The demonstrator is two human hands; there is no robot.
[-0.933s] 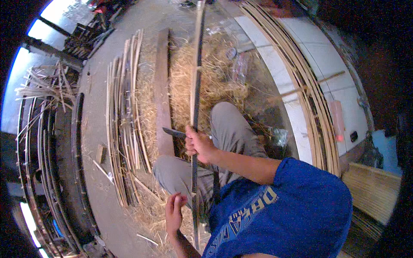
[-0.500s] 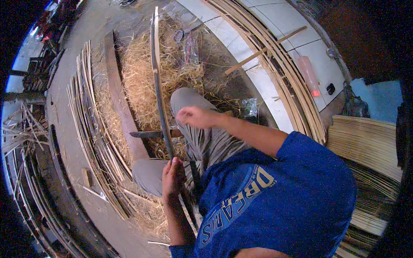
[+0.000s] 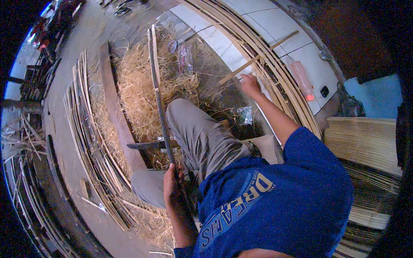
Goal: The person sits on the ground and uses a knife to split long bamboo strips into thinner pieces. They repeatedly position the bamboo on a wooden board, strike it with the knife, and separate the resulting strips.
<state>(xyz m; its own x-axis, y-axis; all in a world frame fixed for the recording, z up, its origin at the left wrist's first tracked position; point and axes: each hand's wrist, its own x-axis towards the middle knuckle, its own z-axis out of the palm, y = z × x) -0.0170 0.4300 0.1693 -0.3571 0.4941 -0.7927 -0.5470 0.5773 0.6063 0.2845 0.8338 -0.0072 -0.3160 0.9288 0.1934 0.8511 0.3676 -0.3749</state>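
Observation:
My left hand (image 3: 173, 185) is closed around the lower part of a long dark bamboo pole (image 3: 162, 112). It slants up and away from me, and its far end is split into pale strips. Past the left side of my knee, my right hand (image 3: 250, 85) reaches over the edge of the white tiled ledge, close to the near end of a flat wooden stick (image 3: 241, 70). Its fingers are drawn together; what they pinch is too small to make out. A machete (image 3: 144, 146) with a dark blade lies behind the pole, between my legs.
Shavings (image 3: 135, 73) heap up ahead, beside a long wooden plank (image 3: 112, 92). Bundled bamboo strips (image 3: 275, 64) run along the tiled ledge (image 3: 215, 38), with a pink bottle (image 3: 302, 79) beyond them. More strips (image 3: 88, 133) lie on the floor at left; slats (image 3: 361, 142) are stacked at right.
My right hand has swung away from above my knee, out to the right and forward to the tiled ledge. My left hand still grips the bamboo pole, which has barely shifted.

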